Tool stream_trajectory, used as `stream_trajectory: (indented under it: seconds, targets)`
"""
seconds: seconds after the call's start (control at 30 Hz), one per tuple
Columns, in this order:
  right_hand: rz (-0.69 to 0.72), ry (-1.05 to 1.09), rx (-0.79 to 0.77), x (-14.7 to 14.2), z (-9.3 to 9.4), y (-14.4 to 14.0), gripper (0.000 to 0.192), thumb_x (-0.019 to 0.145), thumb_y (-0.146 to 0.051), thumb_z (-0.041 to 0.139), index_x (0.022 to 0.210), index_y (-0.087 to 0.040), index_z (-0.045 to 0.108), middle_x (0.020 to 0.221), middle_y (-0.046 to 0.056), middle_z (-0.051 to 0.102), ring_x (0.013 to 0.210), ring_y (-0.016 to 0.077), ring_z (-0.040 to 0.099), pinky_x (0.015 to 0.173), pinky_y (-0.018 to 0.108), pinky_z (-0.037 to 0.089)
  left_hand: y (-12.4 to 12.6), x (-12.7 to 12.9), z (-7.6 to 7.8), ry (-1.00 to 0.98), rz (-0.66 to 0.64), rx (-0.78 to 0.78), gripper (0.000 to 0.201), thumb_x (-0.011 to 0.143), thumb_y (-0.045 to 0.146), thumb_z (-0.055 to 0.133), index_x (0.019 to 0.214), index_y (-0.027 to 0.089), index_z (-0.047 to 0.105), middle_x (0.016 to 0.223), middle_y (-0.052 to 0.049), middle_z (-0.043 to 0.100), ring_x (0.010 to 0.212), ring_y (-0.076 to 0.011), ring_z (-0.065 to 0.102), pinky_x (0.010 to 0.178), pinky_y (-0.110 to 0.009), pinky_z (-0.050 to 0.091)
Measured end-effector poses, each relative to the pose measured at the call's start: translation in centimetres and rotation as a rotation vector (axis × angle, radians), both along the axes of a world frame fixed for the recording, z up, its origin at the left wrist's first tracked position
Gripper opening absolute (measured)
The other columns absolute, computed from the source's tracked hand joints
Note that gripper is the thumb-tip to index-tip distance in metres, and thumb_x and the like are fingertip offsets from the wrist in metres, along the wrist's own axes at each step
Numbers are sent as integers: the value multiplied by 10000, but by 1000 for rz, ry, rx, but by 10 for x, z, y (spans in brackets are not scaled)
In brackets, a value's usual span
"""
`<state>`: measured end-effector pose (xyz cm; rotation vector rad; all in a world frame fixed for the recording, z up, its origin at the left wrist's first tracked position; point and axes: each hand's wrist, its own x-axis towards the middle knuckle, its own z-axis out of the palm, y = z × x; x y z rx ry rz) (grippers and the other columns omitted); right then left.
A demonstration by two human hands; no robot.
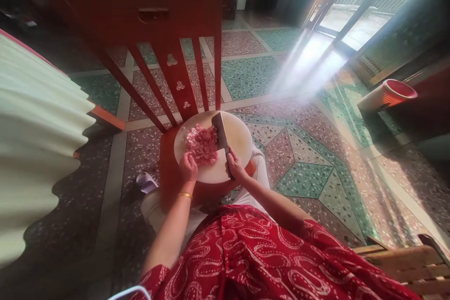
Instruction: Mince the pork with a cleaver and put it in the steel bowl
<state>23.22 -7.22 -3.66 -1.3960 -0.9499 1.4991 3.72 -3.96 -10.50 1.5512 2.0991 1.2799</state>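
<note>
A heap of chopped pink meat [202, 144] lies on the left half of a round pale cutting board [240, 137], which rests on the seat of a wooden chair. My right hand [235, 166] is wrapped round the dark handle of a cleaver [220, 130]. The cleaver's broad blade is against the right side of the meat. At the meat's lower left edge is my left hand [189, 167], its fingers curled in and touching or nearly touching the heap. Whether those fingers pinch any meat is hidden.
The red-brown chair [168, 193] has a tall slatted back beyond the board. A pale draped cloth [38, 150] hangs at the left. On the patterned stone floor at the right stands a bin with a red rim [401, 89]. Bright light enters through a doorway [355, 14].
</note>
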Motion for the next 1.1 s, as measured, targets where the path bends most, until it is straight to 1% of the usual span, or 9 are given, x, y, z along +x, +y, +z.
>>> stream_trajectory:
  seconds: [0.13,0.2,0.3,0.53,0.67,0.77,0.83,1.03,1.1]
  targets:
    - [198,-480,282,9,24,20,528,935,-443,406,1419,-238,458,806,23,709,684,157,654,656,261,527,-1,-2,2,-23,-42,-14,258,882,298,381,939,170,597,898,-117,665,834,-229,621,760,-343,471]
    - [333,-741,395,15,33,24,462,950,-366,422,1399,-277,484,1020,45,723,895,194,680,797,283,511,-1,-2,7,-37,-55,-29,261,881,300,384,939,170,602,897,-119,662,814,-234,620,740,-345,470]
    - [504,-1007,423,23,52,29,459,965,-320,423,1422,-304,450,1019,50,733,887,227,697,798,307,510,-1,-1,13,-65,-72,-47,260,873,299,396,926,167,614,877,-117,666,795,-235,622,721,-342,471]
    - [327,-851,888,28,138,42,489,986,-299,342,1473,-264,372,1212,60,656,1061,201,643,912,318,508,0,0,1,-31,16,2,277,880,283,368,938,164,611,914,-121,677,853,-214,633,779,-332,480]
    - [246,-789,911,14,114,45,506,981,-294,336,1481,-219,358,1274,83,618,1127,193,611,949,307,493,-2,1,-1,-28,21,7,271,891,266,358,947,172,605,931,-115,676,836,-201,631,777,-326,480]
    - [454,-967,540,11,68,38,497,941,-259,442,1438,-239,434,1054,75,722,920,213,697,810,296,540,-3,0,1,-34,21,8,268,893,260,360,953,164,602,927,-124,672,854,-213,628,786,-340,477]
    - [542,-1010,406,16,57,34,469,941,-252,453,1410,-254,474,978,65,740,869,219,708,774,291,537,-3,-1,1,-40,-3,3,267,896,271,370,974,161,600,923,-128,670,859,-223,629,780,-348,477]
    - [300,-757,678,21,109,39,505,979,-343,365,1472,-237,373,1083,79,709,895,191,696,781,286,544,-2,-3,-7,-36,-14,20,283,917,294,355,983,165,597,935,-130,667,891,-221,632,812,-348,478]
    - [218,-714,763,14,107,42,519,977,-328,339,1482,-209,352,1173,103,673,970,194,679,844,304,535,-3,-4,-9,-41,-10,23,286,919,291,351,993,162,595,948,-134,667,888,-221,630,812,-351,479]
